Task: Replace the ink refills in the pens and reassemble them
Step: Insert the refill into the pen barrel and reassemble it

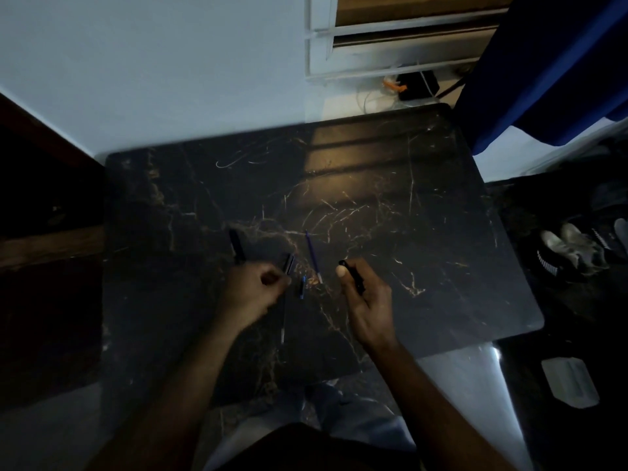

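Note:
My right hand [365, 300] is closed around a black pen barrel [353, 277], whose end sticks out past my thumb. My left hand [253, 290] is blurred; its fingers pinch a thin refill [283, 321] that runs down toward me on the table. Just beyond the left fingertips lies a short dark pen part [289, 263]. A blue refill [313, 256] lies between my hands, pointing away from me, with a small blue piece [302, 286] beside it. A black pen [237, 247] rests left of my left hand.
Everything sits on a dark marble-patterned table [407, 215] against a white wall. A window frame [390, 45] and a blue curtain [543, 69] stand behind it. Shoes [574, 249] lie on the floor to the right. A dark wooden piece of furniture [47, 239] stands to the left.

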{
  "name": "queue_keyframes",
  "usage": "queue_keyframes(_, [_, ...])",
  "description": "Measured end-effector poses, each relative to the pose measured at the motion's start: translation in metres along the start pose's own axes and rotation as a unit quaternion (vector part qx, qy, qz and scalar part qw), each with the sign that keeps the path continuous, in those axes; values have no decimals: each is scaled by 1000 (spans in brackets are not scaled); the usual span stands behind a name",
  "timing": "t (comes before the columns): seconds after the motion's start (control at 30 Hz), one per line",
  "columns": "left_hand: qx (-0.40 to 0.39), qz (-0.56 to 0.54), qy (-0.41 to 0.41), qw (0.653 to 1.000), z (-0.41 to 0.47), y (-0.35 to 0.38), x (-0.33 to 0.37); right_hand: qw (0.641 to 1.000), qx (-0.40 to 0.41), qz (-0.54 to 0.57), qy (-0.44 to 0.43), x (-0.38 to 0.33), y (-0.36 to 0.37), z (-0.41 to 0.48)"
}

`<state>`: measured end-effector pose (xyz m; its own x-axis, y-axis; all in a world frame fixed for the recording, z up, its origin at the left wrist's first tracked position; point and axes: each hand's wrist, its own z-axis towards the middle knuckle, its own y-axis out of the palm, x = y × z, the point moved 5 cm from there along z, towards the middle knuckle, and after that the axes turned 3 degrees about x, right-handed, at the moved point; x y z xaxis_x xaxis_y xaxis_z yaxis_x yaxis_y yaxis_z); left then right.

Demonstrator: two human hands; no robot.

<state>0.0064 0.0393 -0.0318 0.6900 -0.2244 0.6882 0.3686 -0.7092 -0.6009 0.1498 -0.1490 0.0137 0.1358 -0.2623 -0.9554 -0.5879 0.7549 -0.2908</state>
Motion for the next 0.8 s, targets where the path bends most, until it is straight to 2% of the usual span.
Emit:
queue_keyframes(0.1, [68, 63, 3, 996, -8, 28, -16, 1000, -4, -12, -11, -8, 1, 5])
queue_keyframes(0.17, [99, 62, -1, 993, -5, 32, -22, 1000, -9, -19, -12, -7, 0, 5])
queue_keyframes(0.4, [98, 97, -37, 990, 7, 43, -21, 1000, -6, -15, 5, 2, -4, -2])
queue_keyframes(0.5, [130, 103, -15, 986, 5, 40, -6, 1000, 2, -11, 4, 0, -6, -1])
queue_keyframes(0.67, [102, 172, 29, 979, 43, 42, 48, 1000, 5, -16, 9, 2, -12, 0])
queue_keyframes(0.8, [24, 261, 2, 965, 81, 48, 75, 1000, 17, -14, 2, 4, -17, 0])
